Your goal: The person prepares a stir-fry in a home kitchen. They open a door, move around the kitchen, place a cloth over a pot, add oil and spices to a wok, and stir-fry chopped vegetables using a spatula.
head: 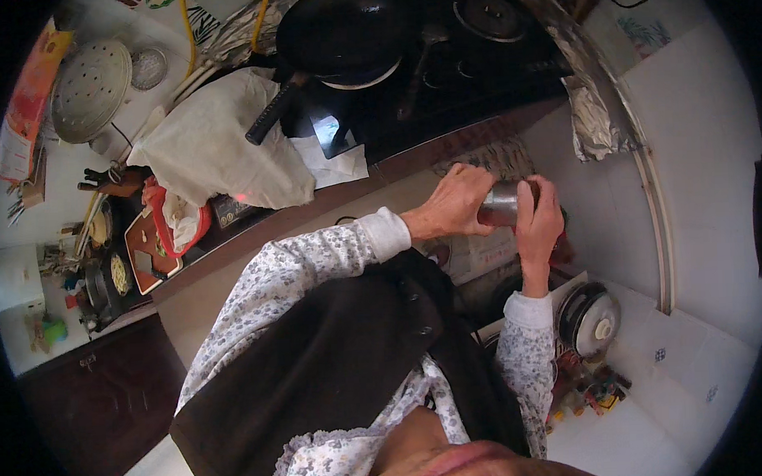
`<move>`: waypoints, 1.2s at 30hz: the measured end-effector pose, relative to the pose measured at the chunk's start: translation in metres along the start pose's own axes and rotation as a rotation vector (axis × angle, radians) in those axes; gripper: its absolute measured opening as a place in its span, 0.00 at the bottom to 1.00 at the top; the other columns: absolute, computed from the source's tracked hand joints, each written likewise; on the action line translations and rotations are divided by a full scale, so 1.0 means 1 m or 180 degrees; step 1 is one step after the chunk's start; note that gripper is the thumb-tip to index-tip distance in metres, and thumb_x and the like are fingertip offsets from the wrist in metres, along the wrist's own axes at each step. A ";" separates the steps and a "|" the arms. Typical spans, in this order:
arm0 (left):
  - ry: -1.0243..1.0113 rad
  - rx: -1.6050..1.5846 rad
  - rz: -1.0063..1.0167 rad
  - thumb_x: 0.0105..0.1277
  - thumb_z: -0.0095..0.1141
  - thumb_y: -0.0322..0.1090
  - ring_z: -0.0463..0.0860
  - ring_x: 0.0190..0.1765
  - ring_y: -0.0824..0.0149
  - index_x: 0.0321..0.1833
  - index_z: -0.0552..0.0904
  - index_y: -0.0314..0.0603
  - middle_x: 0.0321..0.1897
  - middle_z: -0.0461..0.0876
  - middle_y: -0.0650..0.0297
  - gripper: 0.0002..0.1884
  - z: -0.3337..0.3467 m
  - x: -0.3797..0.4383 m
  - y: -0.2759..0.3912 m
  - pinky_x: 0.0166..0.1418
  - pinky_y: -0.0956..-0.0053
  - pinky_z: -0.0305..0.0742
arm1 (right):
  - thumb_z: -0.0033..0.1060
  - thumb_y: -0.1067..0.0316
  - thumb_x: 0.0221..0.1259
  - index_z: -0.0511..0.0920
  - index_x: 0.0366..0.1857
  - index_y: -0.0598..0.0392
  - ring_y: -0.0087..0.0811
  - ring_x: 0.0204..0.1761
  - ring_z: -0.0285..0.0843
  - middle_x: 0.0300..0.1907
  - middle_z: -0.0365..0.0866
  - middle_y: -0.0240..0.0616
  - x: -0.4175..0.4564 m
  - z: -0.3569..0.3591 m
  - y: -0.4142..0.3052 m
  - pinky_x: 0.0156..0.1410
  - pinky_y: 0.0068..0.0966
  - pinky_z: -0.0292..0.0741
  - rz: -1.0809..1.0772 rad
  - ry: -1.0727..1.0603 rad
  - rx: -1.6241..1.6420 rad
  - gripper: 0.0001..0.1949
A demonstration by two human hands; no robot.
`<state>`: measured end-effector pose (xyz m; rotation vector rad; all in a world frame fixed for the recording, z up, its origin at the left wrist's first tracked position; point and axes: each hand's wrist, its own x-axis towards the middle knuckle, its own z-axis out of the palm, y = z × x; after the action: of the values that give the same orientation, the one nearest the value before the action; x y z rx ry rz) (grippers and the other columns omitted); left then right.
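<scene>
A small cylindrical metal container (pixel 502 203) is held between my two hands, tipped onto its side. My left hand (pixel 458 200) wraps around one end of it. The fingers and thumb of my right hand (pixel 539 217) grip the other end, where a darker part, possibly a lid, is mostly covered. Whatever is inside the container cannot be seen. Beyond my hands a black wok (pixel 349 34) sits on the black glass hob (pixel 439 91), its handle pointing toward the lower left. A metal spatula (pixel 420 73) lies beside the wok.
A pale cloth (pixel 226 142) covers something left of the wok. Further left are a red plastic basket (pixel 163 223), a cutting board with a cleaver (pixel 144 264) and a knife block (pixel 124 182). Aluminium foil (pixel 594 117) lines the hob's right side. A lidded pot (pixel 590 322) stands at right.
</scene>
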<state>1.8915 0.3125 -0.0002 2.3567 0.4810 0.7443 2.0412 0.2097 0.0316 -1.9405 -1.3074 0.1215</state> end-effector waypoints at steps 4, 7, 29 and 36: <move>-0.0238 -0.0443 -0.0220 0.41 0.76 0.47 0.83 0.45 0.48 0.50 0.78 0.31 0.40 0.82 0.46 0.35 -0.035 -0.008 -0.005 0.54 0.57 0.75 | 0.58 0.60 0.68 0.79 0.47 0.57 0.50 0.46 0.81 0.44 0.82 0.48 0.014 0.004 -0.031 0.51 0.38 0.77 -0.0450 0.0015 0.0172 0.13; -0.0793 -0.1261 -0.0590 0.42 0.75 0.51 0.84 0.45 0.46 0.50 0.79 0.28 0.43 0.84 0.44 0.37 -0.053 -0.016 -0.009 0.52 0.58 0.78 | 0.59 0.61 0.66 0.79 0.49 0.57 0.49 0.48 0.80 0.46 0.82 0.48 0.017 0.000 -0.042 0.54 0.37 0.77 -0.0784 -0.0369 0.0411 0.14; -0.0414 -0.0183 -0.0653 0.41 0.75 0.51 0.80 0.57 0.47 0.60 0.76 0.35 0.53 0.81 0.48 0.43 -0.075 -0.022 -0.043 0.65 0.59 0.72 | 0.70 0.54 0.57 0.69 0.72 0.46 0.41 0.70 0.69 0.72 0.69 0.42 0.057 -0.015 -0.054 0.67 0.39 0.72 -0.0169 -0.2309 0.1062 0.36; -0.0578 -0.0208 -0.0861 0.42 0.76 0.52 0.79 0.60 0.47 0.61 0.77 0.34 0.57 0.80 0.46 0.43 -0.078 -0.019 -0.044 0.68 0.58 0.71 | 0.72 0.52 0.56 0.71 0.68 0.48 0.43 0.69 0.71 0.71 0.70 0.41 0.046 -0.007 -0.058 0.68 0.39 0.71 0.0024 -0.1811 0.0974 0.35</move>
<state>1.8225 0.3700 0.0147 2.2145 0.6680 0.4113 2.0225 0.2533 0.0890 -1.7019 -1.5262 0.8783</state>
